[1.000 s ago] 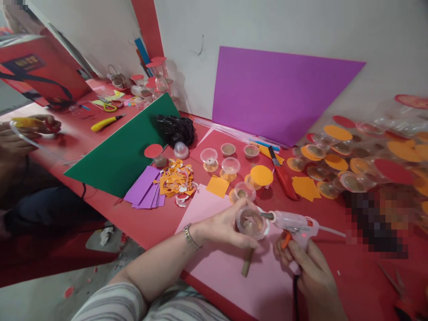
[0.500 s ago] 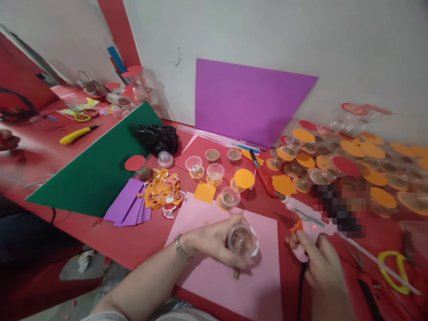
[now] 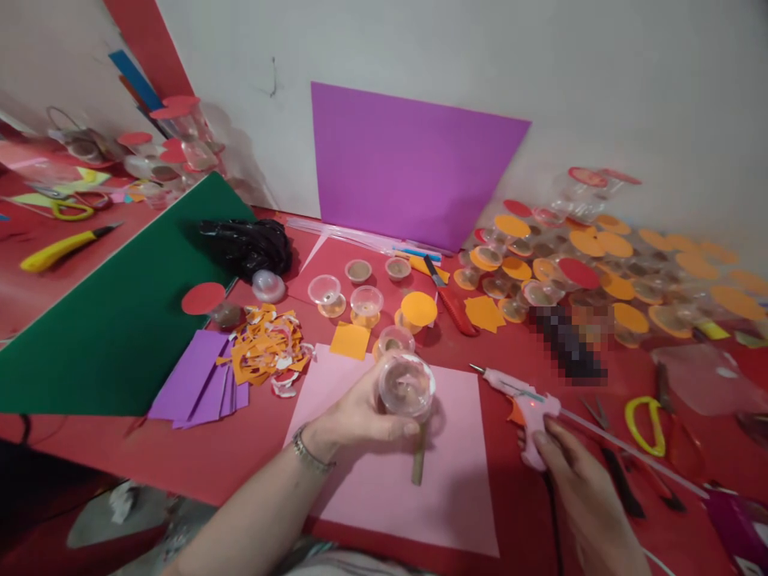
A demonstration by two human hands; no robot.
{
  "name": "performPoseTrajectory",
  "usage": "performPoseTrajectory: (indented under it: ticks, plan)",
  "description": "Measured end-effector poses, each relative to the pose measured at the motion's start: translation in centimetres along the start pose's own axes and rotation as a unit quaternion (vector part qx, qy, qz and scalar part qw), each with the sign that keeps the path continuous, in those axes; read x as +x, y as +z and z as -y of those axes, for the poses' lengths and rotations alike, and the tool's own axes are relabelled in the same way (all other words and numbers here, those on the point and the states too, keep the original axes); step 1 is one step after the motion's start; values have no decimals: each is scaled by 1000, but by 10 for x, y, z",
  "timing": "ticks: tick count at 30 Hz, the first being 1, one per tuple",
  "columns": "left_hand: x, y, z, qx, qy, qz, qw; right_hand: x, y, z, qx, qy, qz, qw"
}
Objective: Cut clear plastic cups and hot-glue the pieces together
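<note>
My left hand (image 3: 360, 410) is wrapped round a clear plastic cup (image 3: 406, 387) above the pink sheet (image 3: 456, 472). White material shows along the cup's right rim. A short greenish-brown stick (image 3: 418, 460) shows below the cup; whether it touches the cup I cannot tell. At the right, my right hand (image 3: 570, 460) grips the handle of a pale pink glue gun (image 3: 528, 412), its nozzle pointing up and left, its small red light lit. A long glue stick (image 3: 630, 450) extends from its back. Just behind the held cup stands another clear cup (image 3: 396, 339).
Orange-topped cups (image 3: 513, 228) crowd the back right. Orange scraps (image 3: 270, 344), purple cards (image 3: 195, 380) and a green board (image 3: 120, 320) lie left. A black bag (image 3: 255, 244), a red-handled cutter (image 3: 457, 310) and yellow-handled scissors (image 3: 633, 424) are around.
The view has shifted right. My left hand has turned the cup more upright and raised it toward the pink sheet's back edge. The glue gun is still in my right hand.
</note>
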State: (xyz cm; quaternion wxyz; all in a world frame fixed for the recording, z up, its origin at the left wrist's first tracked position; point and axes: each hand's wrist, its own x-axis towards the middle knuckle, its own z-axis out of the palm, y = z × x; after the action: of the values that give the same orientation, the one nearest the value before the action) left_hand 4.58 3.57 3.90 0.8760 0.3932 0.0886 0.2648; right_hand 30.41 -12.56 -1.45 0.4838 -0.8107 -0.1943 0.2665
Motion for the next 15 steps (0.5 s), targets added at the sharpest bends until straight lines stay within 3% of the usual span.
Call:
performPoseTrajectory:
  ticks: [4,7,11,13,15]
  plan:
    - [1,3,-4,61,36,-52,996,-8,-11,4,-132,-123,-3,984]
    - [0,3,-8,140,69,-99,983,-21,3,19,-180,-196,-14,964]
    - [-3,1,-10,178,40,-89,979,-49,50,38,-188,-251,112,943]
    - [-4,1,-12,219,50,-107,969,-62,73,45,-239,-237,191,922]
    - [-4,1,-16,271,72,-118,953,-71,91,52,-328,-209,223,894]
